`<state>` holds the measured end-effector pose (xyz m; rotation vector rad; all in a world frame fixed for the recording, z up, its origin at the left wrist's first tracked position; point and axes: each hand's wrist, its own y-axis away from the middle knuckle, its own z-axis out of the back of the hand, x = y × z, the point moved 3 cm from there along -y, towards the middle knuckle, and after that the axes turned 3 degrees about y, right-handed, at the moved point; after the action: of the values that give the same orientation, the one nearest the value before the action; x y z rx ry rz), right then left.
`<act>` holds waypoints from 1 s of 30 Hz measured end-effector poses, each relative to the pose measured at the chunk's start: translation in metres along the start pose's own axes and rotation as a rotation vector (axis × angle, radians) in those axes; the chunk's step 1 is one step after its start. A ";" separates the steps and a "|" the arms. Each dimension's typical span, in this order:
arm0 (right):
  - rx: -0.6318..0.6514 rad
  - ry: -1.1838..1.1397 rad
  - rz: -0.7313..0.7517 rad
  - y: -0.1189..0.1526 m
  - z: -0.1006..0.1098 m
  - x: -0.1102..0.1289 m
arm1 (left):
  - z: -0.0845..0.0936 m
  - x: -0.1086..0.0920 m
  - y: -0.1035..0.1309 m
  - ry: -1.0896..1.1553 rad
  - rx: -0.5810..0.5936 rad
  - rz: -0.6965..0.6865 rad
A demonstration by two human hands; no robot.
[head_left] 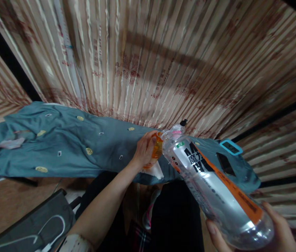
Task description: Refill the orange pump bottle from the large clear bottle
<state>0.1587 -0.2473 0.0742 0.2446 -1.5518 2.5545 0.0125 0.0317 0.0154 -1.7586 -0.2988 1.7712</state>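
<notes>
My right hand [280, 229] grips the base of a large clear plastic bottle [216, 189] with a silver and orange label. The bottle is tilted, its neck down and to the left. Its mouth is at the top of a small amber bottle [157, 148]; I cannot tell whether they touch. My left hand [145, 149] is wrapped around that amber bottle and hides part of it. Just behind the large bottle's neck shows a clear container [178, 128] with a black tip. A white tissue [155, 170] lies under the amber bottle.
A teal patterned cloth [105, 143] covers the narrow surface. On its right lie a dark phone [225, 163] and a blue-rimmed device [231, 147]; a crumpled tissue [12, 142] is at left. A striped curtain [137, 70] hangs behind. A white cable [49, 224] rests on a grey case [32, 222].
</notes>
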 end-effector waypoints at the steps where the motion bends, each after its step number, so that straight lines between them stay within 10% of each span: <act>1: 0.006 0.009 -0.037 0.002 0.000 -0.003 | 0.000 0.000 0.000 -0.005 0.002 0.003; 30: 0.005 -0.030 0.144 -0.014 -0.003 0.012 | 0.000 0.000 0.000 -0.018 0.007 0.006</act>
<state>0.1495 -0.2382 0.0872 0.1793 -1.6297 2.6752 0.0121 0.0319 0.0151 -1.7413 -0.2950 1.7904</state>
